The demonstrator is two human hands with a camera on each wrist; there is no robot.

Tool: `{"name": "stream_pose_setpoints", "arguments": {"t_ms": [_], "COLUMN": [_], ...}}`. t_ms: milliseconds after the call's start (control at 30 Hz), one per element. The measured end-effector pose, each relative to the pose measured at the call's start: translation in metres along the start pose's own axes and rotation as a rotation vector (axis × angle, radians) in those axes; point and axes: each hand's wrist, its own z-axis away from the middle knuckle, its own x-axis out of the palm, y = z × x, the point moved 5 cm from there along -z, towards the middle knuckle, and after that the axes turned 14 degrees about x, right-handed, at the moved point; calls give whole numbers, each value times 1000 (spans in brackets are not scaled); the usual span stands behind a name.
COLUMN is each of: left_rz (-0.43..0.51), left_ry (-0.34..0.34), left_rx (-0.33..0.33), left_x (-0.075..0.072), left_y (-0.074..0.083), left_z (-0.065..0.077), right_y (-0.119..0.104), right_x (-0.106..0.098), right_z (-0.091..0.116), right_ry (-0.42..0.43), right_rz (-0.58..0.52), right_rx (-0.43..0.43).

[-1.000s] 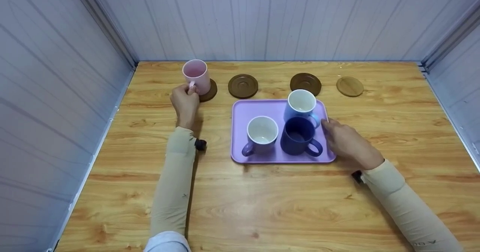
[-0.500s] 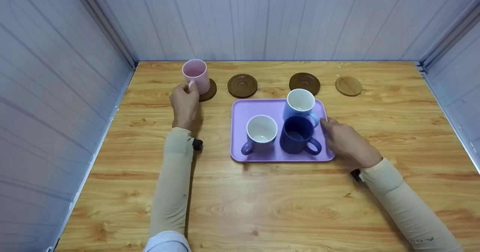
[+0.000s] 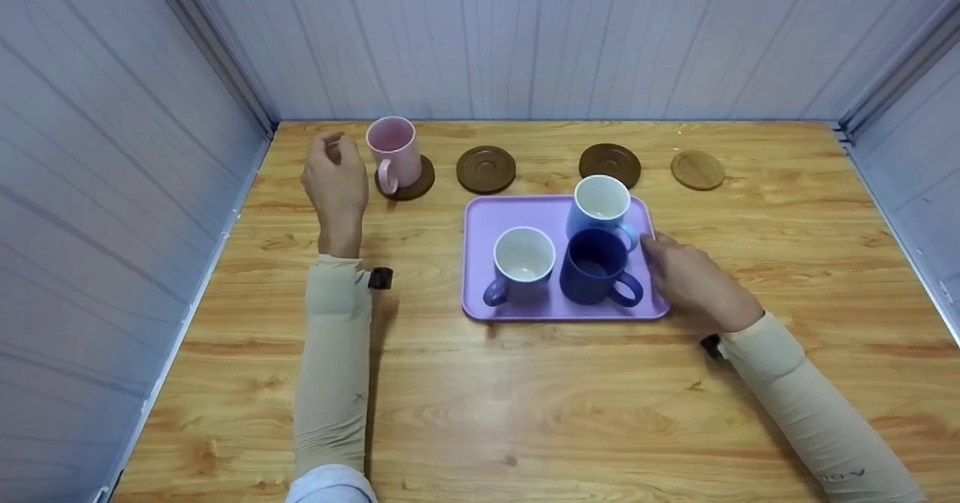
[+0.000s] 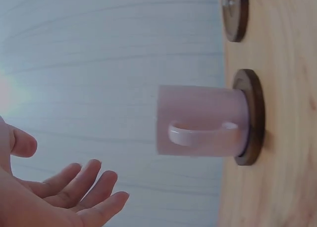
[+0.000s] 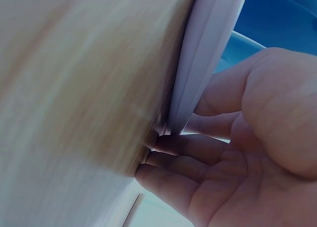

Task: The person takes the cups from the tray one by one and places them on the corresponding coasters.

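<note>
The pink mug [image 3: 395, 153] stands upright on a dark round coaster [image 3: 424, 181] at the back left. Just left of it, my left hand [image 3: 336, 181] hovers apart from the mug with loosely bent fingers and holds nothing; the left wrist view shows a gap between the fingers [image 4: 101, 197] and the mug's handle. My right hand [image 3: 694, 278] pinches the right rim of the purple tray [image 3: 484, 218], thumb over the edge and fingers at its outer side. On the tray stand a white-lined mug with a purple handle [image 3: 524, 263], a light-blue mug [image 3: 600, 207] and a dark-blue mug [image 3: 592, 270].
Two more dark coasters [image 3: 486, 169] and a light wooden coaster [image 3: 697, 170] lie in a row behind the tray. Pale panels [image 3: 502, 38] wall in the wooden table [image 3: 480, 413] at the back and both sides.
My left hand has let go of the pink mug's handle and moved left, away from it. The mug stays on its coaster. The right hand keeps its place at the tray's rim.
</note>
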Motion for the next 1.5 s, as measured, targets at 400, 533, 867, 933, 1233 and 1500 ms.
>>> {"name": "stream_pose_setpoints", "arguments": {"t_ms": [400,533,867,933,1233,1500], "left_rz": [86,92,74,87,169,156], "left_ry": [-25,-80,-205,-234,-398,-516], "left_rx": [143,160,233,246,246,204], "left_x": [-8,-1,18,22,32,40], "left_y": [52,61,63,64,65,52], "left_z": [20,30,71,81,124,160], "right_y": [-1,-1,0,0,0,1], "right_x": [-1,-1,0,0,1,2], "right_z": [1,1,0,0,-2,-3], "right_ry": [32,30,0,-5,2,-31], "right_rz": [-9,-12,-11,-6,17,11], "right_rx": [-34,-27,-26,-18,-13,23]}}
